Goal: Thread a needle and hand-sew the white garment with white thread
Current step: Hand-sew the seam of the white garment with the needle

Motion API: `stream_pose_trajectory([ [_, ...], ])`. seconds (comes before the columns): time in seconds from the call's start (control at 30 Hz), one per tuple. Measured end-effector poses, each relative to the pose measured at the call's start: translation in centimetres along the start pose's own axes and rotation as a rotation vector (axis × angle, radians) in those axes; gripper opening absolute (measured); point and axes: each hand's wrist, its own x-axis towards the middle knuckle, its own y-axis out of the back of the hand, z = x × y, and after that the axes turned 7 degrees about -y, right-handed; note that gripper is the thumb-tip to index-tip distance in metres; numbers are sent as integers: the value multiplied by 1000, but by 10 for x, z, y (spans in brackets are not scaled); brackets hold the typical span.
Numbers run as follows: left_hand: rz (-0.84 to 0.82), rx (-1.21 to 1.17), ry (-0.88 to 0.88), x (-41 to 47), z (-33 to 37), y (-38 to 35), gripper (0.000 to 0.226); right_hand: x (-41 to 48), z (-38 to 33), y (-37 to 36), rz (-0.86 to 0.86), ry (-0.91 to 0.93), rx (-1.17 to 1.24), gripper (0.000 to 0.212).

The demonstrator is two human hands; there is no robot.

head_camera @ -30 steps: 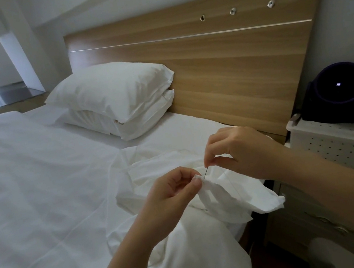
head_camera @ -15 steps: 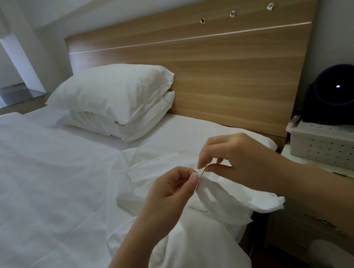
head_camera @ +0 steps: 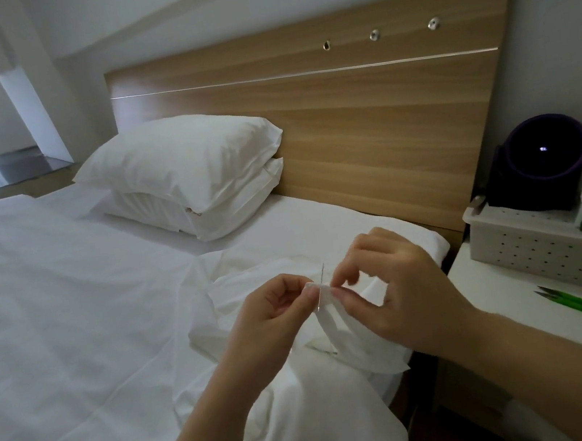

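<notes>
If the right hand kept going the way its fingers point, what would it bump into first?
Probably the needle, standing in the garment fold just ahead of the right hand; the left hand lies right beyond it.

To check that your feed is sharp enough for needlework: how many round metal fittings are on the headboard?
3, in a row along the upper right of the headboard: left fitting, middle fitting, right fitting. None appears hidden.

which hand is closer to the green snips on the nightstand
Right. The right hand, at the garment fold, lies left of the green snips; the left hand pinches the garment farther left still.
</notes>
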Motion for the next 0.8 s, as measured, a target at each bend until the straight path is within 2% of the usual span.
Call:
stream_pose_trajectory([
  [0.07,30,7,16,2,1,1,9,-8,-6,-3,-9,-91,-31,23],
  [0.2,56,4,60,7,2,0,10,-14,-12,-17,-99,-381,16,47],
  [0.3,83,-2,78,8,2,-4,12,-13,-11,-24,-94,-519,132,29],
  [0.4,116,12,87,9,1,-6,12,-15,-14,-24,-146,-573,203,11],
  [0.6,180,63,46,10,-1,-8,12,-13,-25,-9,-282,-578,228,16],
  [0.7,179,118,1,10,0,-11,12,-8,-30,1,-331,-672,395,7],
  [0.8,178,174,-45,10,0,-10,12,-1,-38,11,-463,-787,613,6],
])
